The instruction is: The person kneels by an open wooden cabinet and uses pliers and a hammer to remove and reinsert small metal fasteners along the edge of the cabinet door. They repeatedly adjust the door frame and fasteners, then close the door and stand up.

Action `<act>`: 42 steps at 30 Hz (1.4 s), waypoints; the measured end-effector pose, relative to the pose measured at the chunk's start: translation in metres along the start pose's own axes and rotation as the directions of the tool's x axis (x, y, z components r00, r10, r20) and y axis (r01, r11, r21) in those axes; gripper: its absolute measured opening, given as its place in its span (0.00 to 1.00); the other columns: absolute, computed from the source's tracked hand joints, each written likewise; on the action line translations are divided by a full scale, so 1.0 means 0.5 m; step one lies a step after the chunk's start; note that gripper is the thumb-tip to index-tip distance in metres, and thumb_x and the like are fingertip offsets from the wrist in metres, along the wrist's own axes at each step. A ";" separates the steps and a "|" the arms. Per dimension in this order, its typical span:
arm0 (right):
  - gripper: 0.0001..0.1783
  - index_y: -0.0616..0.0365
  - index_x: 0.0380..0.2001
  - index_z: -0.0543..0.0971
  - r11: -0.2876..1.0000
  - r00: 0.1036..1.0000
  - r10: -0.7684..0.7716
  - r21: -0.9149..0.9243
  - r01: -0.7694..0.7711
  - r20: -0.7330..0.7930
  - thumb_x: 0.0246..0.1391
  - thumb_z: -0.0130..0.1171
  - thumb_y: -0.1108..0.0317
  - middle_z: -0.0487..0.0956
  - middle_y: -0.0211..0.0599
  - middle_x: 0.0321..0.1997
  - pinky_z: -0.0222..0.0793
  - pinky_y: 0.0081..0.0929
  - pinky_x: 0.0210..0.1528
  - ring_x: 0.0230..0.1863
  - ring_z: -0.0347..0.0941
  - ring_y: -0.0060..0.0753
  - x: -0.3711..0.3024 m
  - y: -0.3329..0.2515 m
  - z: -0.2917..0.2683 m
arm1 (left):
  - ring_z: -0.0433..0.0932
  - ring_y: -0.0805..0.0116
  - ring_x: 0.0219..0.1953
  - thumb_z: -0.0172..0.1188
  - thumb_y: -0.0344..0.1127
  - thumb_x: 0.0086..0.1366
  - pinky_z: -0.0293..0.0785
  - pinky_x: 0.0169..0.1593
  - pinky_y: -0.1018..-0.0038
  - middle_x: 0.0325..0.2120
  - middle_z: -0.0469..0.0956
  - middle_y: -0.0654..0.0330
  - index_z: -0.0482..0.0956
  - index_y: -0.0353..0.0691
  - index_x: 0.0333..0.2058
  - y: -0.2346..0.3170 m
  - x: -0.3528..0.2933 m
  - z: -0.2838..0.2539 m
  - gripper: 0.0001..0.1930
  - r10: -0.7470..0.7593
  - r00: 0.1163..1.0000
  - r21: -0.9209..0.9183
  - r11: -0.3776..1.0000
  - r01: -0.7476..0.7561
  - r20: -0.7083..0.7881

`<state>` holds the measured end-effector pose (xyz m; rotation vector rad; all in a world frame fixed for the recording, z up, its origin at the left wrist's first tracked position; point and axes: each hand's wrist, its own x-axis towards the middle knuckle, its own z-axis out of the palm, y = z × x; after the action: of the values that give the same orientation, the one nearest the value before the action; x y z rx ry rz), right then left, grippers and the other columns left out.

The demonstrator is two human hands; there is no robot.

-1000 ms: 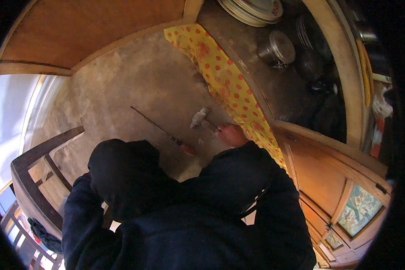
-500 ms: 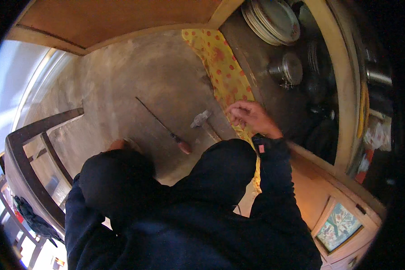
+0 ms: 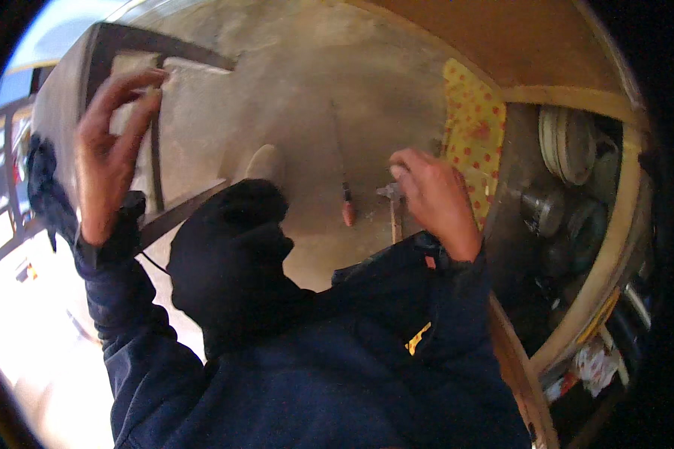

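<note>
My left hand (image 3: 111, 150) is raised at the left, in front of a dark wooden frame. Its thumb and forefinger curve into a pinch; anything between the tips is too small to make out. Over to the right, my right hand (image 3: 438, 202) hovers beside a hammer (image 3: 395, 217), fingers curled and thumb drawn in. Whatever it may hold is hidden. The hammer lies on the floor, its handle end covered by my sleeve or knee. Left of it a screwdriver (image 3: 347, 209) with a reddish handle and long thin shaft rests on the floor.
A yellow cloth with red dots (image 3: 473, 138) runs along an open wooden cabinet (image 3: 614, 217) at the right. Inside stand stacked plates (image 3: 565, 146) and metal pots (image 3: 541, 209). The dark wooden frame (image 3: 157, 45) stands at the left; a shoe (image 3: 265, 163) is on the floor.
My left hand has come up from behind my knee, its fingers pinched. My view has turned, shifting the floor tools and cabinet rightward. My right hand stays near the hammer, its fingers more curled.
</note>
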<state>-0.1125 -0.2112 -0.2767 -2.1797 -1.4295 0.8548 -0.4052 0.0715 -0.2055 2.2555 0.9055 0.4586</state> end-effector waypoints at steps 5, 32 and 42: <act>0.08 0.59 0.41 0.80 0.997 0.998 -0.050 -0.052 0.052 0.036 0.63 0.56 0.67 0.81 0.53 0.36 0.72 0.47 0.41 0.40 0.78 0.61 0.078 0.029 0.085 | 0.69 0.53 0.67 0.66 0.30 0.66 0.68 0.68 0.61 0.65 0.70 0.55 0.73 0.43 0.62 -0.004 -0.112 -0.109 0.26 0.021 0.993 0.516 0.855 0.044 -0.118; 0.10 0.62 0.36 0.81 0.986 0.951 -0.156 0.096 0.135 0.267 0.62 0.56 0.66 0.82 0.52 0.29 0.72 0.44 0.36 0.33 0.79 0.58 0.135 0.122 0.253 | 0.55 0.51 0.74 0.63 0.36 0.63 0.51 0.76 0.61 0.73 0.57 0.54 0.59 0.45 0.71 -0.141 -0.335 -0.155 0.39 0.072 0.989 0.599 0.801 0.021 -0.131; 0.11 0.62 0.43 0.80 0.973 0.959 -0.232 0.038 0.229 0.160 0.67 0.56 0.66 0.76 0.29 0.25 0.67 0.24 0.29 0.27 0.70 0.18 0.170 0.049 0.081 | 0.60 0.51 0.73 0.62 0.37 0.69 0.58 0.73 0.61 0.72 0.59 0.54 0.62 0.48 0.71 -0.163 -0.344 -0.151 0.34 0.150 0.983 0.529 0.845 -0.074 -0.102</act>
<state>-0.0985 -0.1433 -0.3449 -1.9163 -1.7064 0.9742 -0.6047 0.0274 -0.2195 2.8168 1.0729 0.4683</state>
